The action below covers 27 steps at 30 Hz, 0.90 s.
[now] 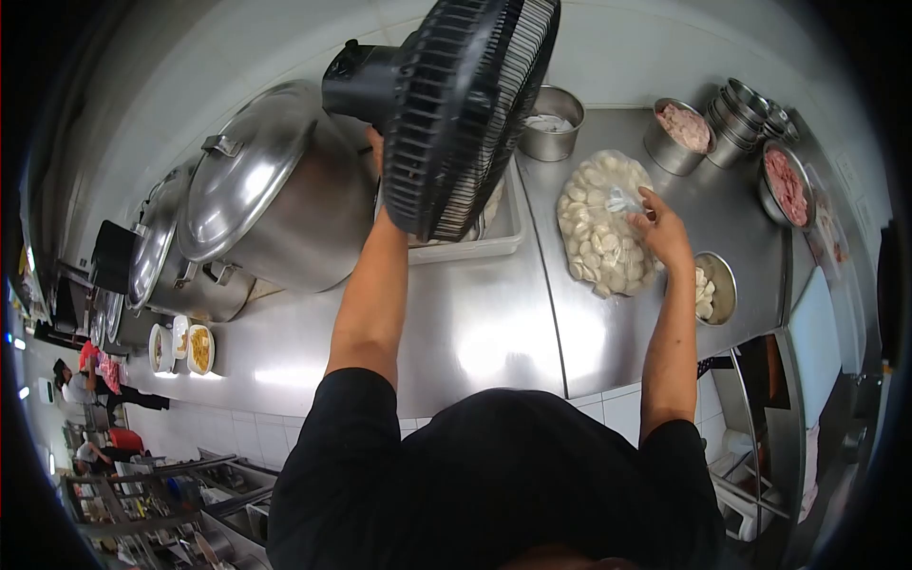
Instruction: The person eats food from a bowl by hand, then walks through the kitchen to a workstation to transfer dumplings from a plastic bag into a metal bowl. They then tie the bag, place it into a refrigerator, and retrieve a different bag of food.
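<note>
A black electric fan stands in front of me and covers most of my left hand. Only a bit of that hand shows behind the fan's neck, so its grip is hidden. On the steel counter lies a clear plastic bag of pale round balls, gathered at its top. My right hand is at the bag's right side, thumb and fingers apart, touching or just over the plastic. Just below that hand, a metal bowl holds several pale pieces. Partly behind the fan sits a white plastic tray.
Large lidded steel pots stand on the left. Small food containers sit near the counter's front edge. At the back right are a pot of minced meat, stacked metal bowls and a bowl of redder meat. People are far left.
</note>
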Each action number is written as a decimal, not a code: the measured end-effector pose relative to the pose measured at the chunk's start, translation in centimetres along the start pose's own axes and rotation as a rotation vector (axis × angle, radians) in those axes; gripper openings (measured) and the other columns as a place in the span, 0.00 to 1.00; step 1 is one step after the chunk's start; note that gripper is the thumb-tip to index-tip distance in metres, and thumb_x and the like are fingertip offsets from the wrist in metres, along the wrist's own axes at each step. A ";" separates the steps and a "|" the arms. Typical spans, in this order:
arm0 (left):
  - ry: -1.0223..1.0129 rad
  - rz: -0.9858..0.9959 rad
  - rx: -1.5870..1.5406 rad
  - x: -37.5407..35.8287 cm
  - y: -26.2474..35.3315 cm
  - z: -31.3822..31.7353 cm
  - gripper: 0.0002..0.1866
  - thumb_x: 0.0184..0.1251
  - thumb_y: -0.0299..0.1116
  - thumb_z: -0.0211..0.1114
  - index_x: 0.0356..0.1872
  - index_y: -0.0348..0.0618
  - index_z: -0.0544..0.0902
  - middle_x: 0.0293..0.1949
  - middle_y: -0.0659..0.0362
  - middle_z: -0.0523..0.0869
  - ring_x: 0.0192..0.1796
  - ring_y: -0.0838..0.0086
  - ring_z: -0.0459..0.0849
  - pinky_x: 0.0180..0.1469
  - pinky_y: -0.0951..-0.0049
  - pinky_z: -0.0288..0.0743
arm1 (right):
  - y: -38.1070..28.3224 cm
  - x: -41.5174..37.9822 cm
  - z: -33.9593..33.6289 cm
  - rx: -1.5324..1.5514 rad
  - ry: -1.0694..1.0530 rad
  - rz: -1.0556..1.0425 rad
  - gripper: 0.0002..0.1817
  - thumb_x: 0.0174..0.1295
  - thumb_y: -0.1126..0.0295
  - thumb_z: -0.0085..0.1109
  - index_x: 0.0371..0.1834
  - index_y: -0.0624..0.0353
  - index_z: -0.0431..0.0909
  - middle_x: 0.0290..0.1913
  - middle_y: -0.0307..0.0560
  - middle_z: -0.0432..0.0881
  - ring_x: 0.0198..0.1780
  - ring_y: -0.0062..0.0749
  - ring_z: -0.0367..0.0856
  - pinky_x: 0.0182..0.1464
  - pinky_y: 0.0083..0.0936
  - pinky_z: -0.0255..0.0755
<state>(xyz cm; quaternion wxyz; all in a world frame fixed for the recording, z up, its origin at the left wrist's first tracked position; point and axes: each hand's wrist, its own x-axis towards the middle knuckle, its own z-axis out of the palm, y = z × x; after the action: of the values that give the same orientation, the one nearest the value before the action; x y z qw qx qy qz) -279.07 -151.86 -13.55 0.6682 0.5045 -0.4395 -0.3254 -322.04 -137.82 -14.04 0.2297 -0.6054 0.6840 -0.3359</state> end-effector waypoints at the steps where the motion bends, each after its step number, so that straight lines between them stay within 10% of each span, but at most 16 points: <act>1: -0.015 0.004 -0.004 0.0 0.1 -0.1 0.38 0.68 0.48 0.65 0.70 0.33 0.63 0.60 0.42 0.79 0.60 0.57 0.81 0.63 0.68 0.72 | 0.1 -0.5 -0.5 -0.013 0.013 0.013 0.29 0.61 0.61 0.66 0.66 0.57 0.75 0.57 0.62 0.82 0.56 0.48 0.82 0.59 0.36 0.73; 6: -0.083 0.000 -0.016 -0.1 0.5 -0.2 0.37 0.68 0.47 0.64 0.70 0.34 0.63 0.61 0.43 0.79 0.61 0.57 0.80 0.63 0.68 0.72 | -1.2 -3.9 -2.9 -0.057 0.014 0.028 0.27 0.63 0.64 0.66 0.65 0.59 0.76 0.56 0.55 0.83 0.52 0.39 0.82 0.57 0.33 0.74; 9: -0.099 0.001 -0.020 -0.2 0.8 0.0 0.37 0.68 0.46 0.64 0.70 0.34 0.63 0.61 0.43 0.78 0.61 0.57 0.80 0.63 0.67 0.71 | -3.3 -5.3 -2.3 0.021 0.014 -0.011 0.27 0.62 0.61 0.65 0.64 0.58 0.77 0.58 0.60 0.82 0.59 0.49 0.81 0.61 0.37 0.73; 16: -0.119 0.016 -0.011 0.5 2.0 -0.2 0.36 0.69 0.45 0.64 0.71 0.34 0.63 0.62 0.44 0.77 0.62 0.58 0.79 0.64 0.67 0.71 | -12.8 -6.8 10.6 -0.259 -0.126 -0.909 0.26 0.56 0.67 0.66 0.60 0.59 0.78 0.58 0.54 0.81 0.60 0.49 0.77 0.63 0.40 0.70; 21: -0.147 0.024 -0.005 1.0 3.0 -0.9 0.35 0.69 0.44 0.64 0.71 0.35 0.63 0.63 0.44 0.77 0.62 0.58 0.79 0.64 0.67 0.71 | -15.1 -4.9 16.6 -0.420 -0.410 -0.616 0.32 0.54 0.71 0.65 0.66 0.56 0.72 0.61 0.51 0.78 0.49 0.44 0.83 0.49 0.38 0.78; 27: -0.155 0.046 -0.009 2.5 3.4 0.9 0.35 0.70 0.43 0.63 0.71 0.35 0.63 0.64 0.45 0.76 0.62 0.59 0.79 0.64 0.67 0.71 | -12.6 -5.5 13.4 -0.193 -0.123 -0.923 0.34 0.50 0.72 0.68 0.64 0.56 0.70 0.59 0.51 0.76 0.40 0.46 0.84 0.45 0.41 0.79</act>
<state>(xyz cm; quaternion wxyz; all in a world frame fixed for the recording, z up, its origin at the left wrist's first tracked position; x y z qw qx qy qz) -278.98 -153.44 -9.58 0.6418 0.4646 -0.4999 -0.3498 -303.00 -135.37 -14.18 0.0394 -0.8835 0.3568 -0.3011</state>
